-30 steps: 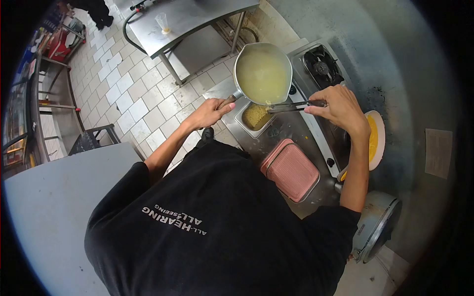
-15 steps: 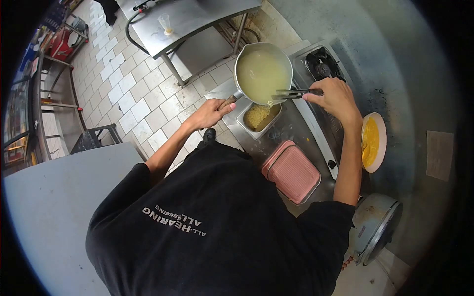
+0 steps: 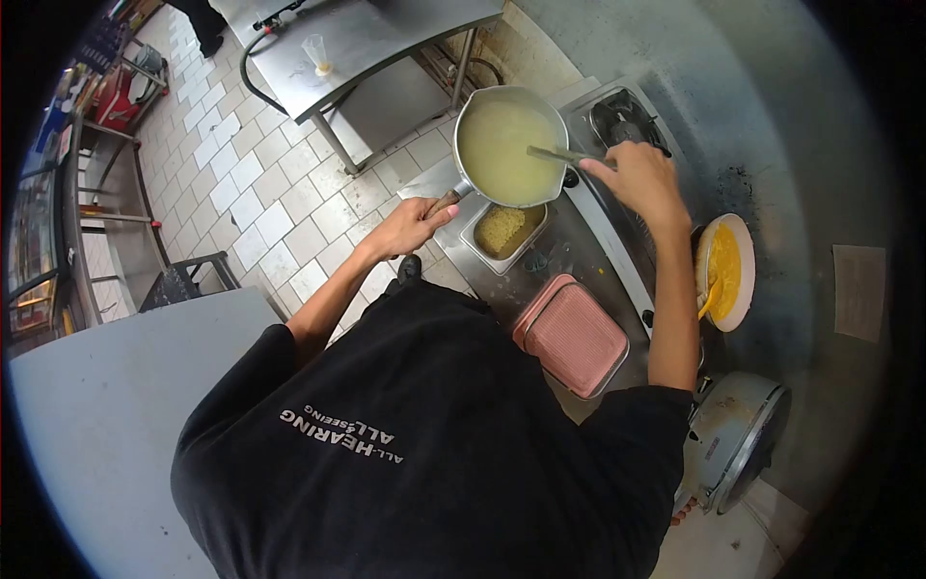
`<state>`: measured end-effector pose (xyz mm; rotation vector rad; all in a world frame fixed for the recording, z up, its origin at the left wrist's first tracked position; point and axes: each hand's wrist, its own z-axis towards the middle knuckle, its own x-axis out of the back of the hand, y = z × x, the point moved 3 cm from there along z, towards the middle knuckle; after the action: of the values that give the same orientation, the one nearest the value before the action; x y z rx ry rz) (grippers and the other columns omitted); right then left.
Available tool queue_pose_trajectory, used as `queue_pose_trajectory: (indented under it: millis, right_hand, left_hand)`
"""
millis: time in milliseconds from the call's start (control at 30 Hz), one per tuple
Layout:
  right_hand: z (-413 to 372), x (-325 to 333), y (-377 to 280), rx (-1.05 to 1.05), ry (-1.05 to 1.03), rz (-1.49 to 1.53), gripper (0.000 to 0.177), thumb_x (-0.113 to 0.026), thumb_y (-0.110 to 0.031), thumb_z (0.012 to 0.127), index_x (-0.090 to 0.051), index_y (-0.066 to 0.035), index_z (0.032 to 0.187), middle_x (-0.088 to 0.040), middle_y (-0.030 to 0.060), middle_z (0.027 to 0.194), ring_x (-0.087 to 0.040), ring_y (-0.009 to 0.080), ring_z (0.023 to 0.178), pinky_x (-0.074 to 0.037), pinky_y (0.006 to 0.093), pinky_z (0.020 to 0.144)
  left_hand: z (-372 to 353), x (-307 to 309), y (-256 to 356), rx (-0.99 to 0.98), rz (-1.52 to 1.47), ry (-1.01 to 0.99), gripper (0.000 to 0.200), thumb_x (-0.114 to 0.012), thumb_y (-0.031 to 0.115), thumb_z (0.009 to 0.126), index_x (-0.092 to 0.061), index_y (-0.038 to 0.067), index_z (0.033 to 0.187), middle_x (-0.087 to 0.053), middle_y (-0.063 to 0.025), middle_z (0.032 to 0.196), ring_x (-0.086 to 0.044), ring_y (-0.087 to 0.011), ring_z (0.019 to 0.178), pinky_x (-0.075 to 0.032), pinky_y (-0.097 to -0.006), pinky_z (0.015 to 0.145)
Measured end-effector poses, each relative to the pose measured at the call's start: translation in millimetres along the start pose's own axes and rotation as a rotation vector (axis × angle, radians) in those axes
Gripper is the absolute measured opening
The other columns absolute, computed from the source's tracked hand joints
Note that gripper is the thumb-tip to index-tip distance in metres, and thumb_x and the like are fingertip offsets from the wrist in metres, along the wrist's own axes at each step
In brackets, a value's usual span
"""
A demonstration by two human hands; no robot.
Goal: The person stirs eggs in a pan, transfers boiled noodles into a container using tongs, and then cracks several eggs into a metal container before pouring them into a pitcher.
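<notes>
My left hand (image 3: 413, 228) is wrapped round the wooden handle (image 3: 445, 202) of a round metal pan (image 3: 465, 118). Cloudy yellowish liquid (image 3: 502, 145) fills much of the pan. Dark tongs (image 3: 559, 154) are in my right hand (image 3: 641, 179), with their tips over the liquid at the pan's right side. Below the pan, partly under its rim, a rectangular metal container (image 3: 530, 246) holds small yellowish pieces (image 3: 500, 230). Nearer to me on the steel counter (image 3: 579, 256) lies a pink lidded box (image 3: 579, 338).
A gas burner (image 3: 627, 121) is behind my right hand. To the right are a pink bowl (image 3: 741, 307) with yellow contents and an orange utensil, and a large metal cooker (image 3: 723, 434). A steel table (image 3: 386, 34) stands ahead; someone's dark-clad leg (image 3: 201, 21) shows at upper left.
The tongs have moved up from the pan's lower rim to over the liquid, and my right hand has shifted slightly. The pan's position is nearly the same.
</notes>
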<state>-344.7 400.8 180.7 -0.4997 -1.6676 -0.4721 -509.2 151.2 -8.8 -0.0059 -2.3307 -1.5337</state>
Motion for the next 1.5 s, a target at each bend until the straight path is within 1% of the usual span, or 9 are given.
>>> queue_pose_trajectory:
  millis: [400,500,800,900,967,1000,1167,1267,1500]
  right_hand:
    - [9,-30,9,0.221,-0.285,0.304,0.035,-0.071,-0.039,0.081,-0.075,-0.005,0.090,-0.066,0.0184,0.072,-0.065,0.0343,0.070,-0.049,0.0398,0.069]
    - [7,-14,16,0.342,-0.277,0.403,0.036,-0.072,-0.035,0.082,-0.073,-0.001,0.090,-0.065,0.0176,0.069,-0.057,0.0241,0.057,-0.044,0.0347,0.059]
    - [-20,18,18,0.225,-0.243,0.358,0.036,-0.076,-0.033,0.080,-0.073,0.000,0.094,-0.067,0.0156,0.072,-0.057,0.0189,0.060,-0.046,0.0331,0.062]
    - [-33,15,17,0.230,-0.243,0.379,0.037,-0.074,-0.036,0.080,-0.073,-0.003,0.094,-0.068,0.0167,0.073,-0.063,0.0232,0.063,-0.048,0.0350,0.064]
    - [-42,7,10,0.215,-0.207,0.264,0.038,-0.073,-0.040,0.078,-0.074,-0.006,0.093,-0.067,0.0194,0.078,-0.064,0.0377,0.074,-0.049,0.0430,0.068]
    - [-49,4,3,0.174,-0.221,0.217,0.039,-0.073,-0.042,0.077,-0.074,-0.006,0.093,-0.067,0.0203,0.080,-0.065,0.0391,0.080,-0.050,0.0450,0.072]
    - [-88,-32,-11,0.135,-0.091,0.226,0.039,-0.073,-0.045,0.078,-0.074,-0.009,0.093,-0.067,0.0169,0.072,-0.067,0.0354,0.072,-0.051,0.0418,0.066]
    - [-115,-66,-15,-0.063,-0.060,0.342,0.040,-0.073,-0.043,0.079,-0.073,-0.009,0.099,-0.069,0.0177,0.078,-0.066,0.0370,0.079,-0.051,0.0463,0.072]
    - [-165,-158,-29,-0.287,0.205,0.613,0.041,-0.074,-0.042,0.080,-0.072,-0.008,0.103,-0.069,0.0158,0.073,-0.068,0.0331,0.074,-0.051,0.0412,0.064]
  left_hand:
    - [-5,-1,14,-0.004,-0.031,-0.020,0.051,-0.052,0.051,0.098,-0.043,0.010,0.069,-0.036,0.0053,0.051,-0.037,-0.0063,0.043,-0.031,-0.0280,0.040]
    - [-5,-1,13,0.012,-0.047,-0.037,0.050,-0.052,0.051,0.097,-0.044,0.010,0.070,-0.037,0.0052,0.051,-0.038,-0.0060,0.042,-0.031,-0.0273,0.039]
    - [4,-2,12,-0.004,-0.049,-0.064,0.048,-0.052,0.050,0.098,-0.045,0.010,0.073,-0.038,0.0056,0.052,-0.035,-0.0059,0.041,-0.030,-0.0266,0.037]
    - [7,-4,11,0.048,-0.092,-0.074,0.046,-0.052,0.049,0.099,-0.045,0.010,0.074,-0.037,0.0056,0.053,-0.034,-0.0056,0.040,-0.029,-0.0262,0.037]
    - [8,-4,11,0.082,-0.120,-0.085,0.046,-0.052,0.048,0.099,-0.044,0.010,0.074,-0.037,0.0057,0.053,-0.034,-0.0054,0.040,-0.029,-0.0259,0.036]
    - [9,-4,14,0.088,-0.140,-0.089,0.045,-0.052,0.048,0.099,-0.044,0.011,0.074,-0.037,0.0057,0.052,-0.034,-0.0055,0.039,-0.028,-0.0258,0.035]
    - [17,-4,24,0.091,-0.187,-0.113,0.045,-0.052,0.047,0.099,-0.042,0.012,0.073,-0.036,0.0062,0.051,-0.032,-0.0056,0.036,-0.027,-0.0251,0.033]
    - [33,-6,29,0.099,-0.240,-0.140,0.044,-0.052,0.046,0.099,-0.041,0.013,0.074,-0.033,0.0069,0.051,-0.028,-0.0051,0.036,-0.023,-0.0245,0.032]
    - [93,-16,63,0.075,-0.313,-0.241,0.042,-0.051,0.047,0.099,-0.039,0.015,0.075,-0.029,0.0085,0.053,-0.023,-0.0034,0.038,-0.018,-0.0234,0.032]
